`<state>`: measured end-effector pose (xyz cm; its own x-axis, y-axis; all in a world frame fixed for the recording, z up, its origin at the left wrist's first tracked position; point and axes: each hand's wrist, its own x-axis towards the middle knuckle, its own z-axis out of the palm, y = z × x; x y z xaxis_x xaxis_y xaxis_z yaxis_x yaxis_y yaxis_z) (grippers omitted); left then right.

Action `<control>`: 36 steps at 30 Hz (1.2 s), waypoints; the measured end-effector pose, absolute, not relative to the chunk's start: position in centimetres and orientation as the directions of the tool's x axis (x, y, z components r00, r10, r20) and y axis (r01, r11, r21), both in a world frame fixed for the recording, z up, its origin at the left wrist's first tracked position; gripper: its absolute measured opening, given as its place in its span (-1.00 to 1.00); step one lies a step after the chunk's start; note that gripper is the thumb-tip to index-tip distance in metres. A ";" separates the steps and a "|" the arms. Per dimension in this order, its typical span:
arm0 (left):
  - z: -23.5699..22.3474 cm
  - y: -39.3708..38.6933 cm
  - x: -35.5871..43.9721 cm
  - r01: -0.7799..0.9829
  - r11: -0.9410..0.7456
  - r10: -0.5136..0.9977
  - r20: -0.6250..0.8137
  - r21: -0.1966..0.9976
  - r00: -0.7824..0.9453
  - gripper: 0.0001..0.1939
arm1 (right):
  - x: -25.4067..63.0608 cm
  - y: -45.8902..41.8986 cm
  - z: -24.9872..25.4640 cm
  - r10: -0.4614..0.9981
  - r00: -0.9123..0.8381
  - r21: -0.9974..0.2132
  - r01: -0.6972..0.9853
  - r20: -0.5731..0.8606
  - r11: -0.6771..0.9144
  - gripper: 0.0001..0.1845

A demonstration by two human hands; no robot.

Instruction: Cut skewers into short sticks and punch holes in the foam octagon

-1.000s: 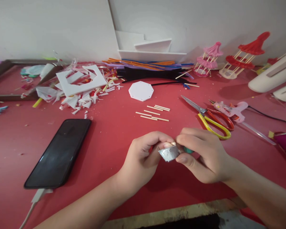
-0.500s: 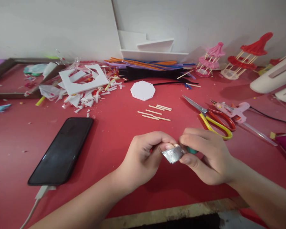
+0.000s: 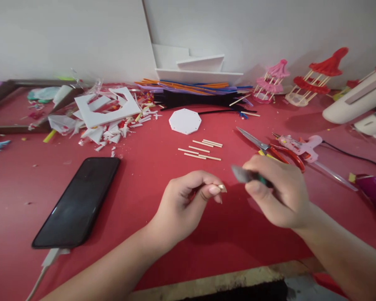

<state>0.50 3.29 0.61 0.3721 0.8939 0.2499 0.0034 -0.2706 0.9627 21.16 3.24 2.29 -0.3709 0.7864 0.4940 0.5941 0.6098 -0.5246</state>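
Note:
My left hand (image 3: pixel 188 198) hovers over the red table (image 3: pixel 150 175) with fingers pinched on a tiny piece of stick (image 3: pixel 222 187). My right hand (image 3: pixel 277 194) is to its right, closed round a green-handled tool with a grey blade (image 3: pixel 242 173) that points left; it is motion-blurred. Several short wooden sticks (image 3: pixel 200 149) lie just beyond the hands, and a white octagon piece (image 3: pixel 185 121) lies behind them.
A black phone (image 3: pixel 78 200) on a charging cable lies at the left. Scissors (image 3: pixel 269 148) and a pink glue gun (image 3: pixel 301 144) lie at the right. White foam scraps (image 3: pixel 103 115), pipe cleaners (image 3: pixel 194 94) and small stick pagodas (image 3: pixel 313 79) line the back.
My hands were together on the blade and stick; now they have come apart, the right hand moving up and right with the tool, the left keeping a small piece.

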 end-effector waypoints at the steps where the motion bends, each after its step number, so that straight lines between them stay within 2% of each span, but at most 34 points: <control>1: 0.5 3.4 0.5 -0.005 -0.272 0.896 0.255 0.962 0.363 -0.85 | 20.8 3.0 2.2 0.769 -0.423 -0.527 0.562 0.480 0.638 -0.83; 4: 0.3 3.5 0.6 -0.008 -0.264 0.895 0.248 0.964 0.370 -0.85 | 20.1 2.5 1.9 0.750 -0.504 -0.520 0.542 0.428 0.661 -0.79; 12: 0.3 3.1 0.7 -0.008 -0.231 0.885 0.214 0.973 0.414 -0.81 | 20.2 2.4 1.5 0.781 -0.525 -0.581 0.536 0.337 0.612 -0.71; 25: 0.2 3.0 0.8 -0.027 -0.144 0.875 0.140 0.989 0.464 -0.86 | 20.3 2.5 1.7 0.767 -0.553 -0.636 0.472 0.325 0.610 -0.73; 36: 0.4 3.0 0.9 -0.095 -0.140 0.873 0.168 0.986 0.459 -0.85 | 20.2 2.5 1.8 0.756 -0.572 -0.704 0.391 0.319 0.593 -0.67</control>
<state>0.94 3.00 0.45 0.4586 0.8726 0.1679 -0.0951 -0.1397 0.9856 20.20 2.52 1.82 -0.5721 0.7558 0.3187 0.3906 0.5927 -0.7044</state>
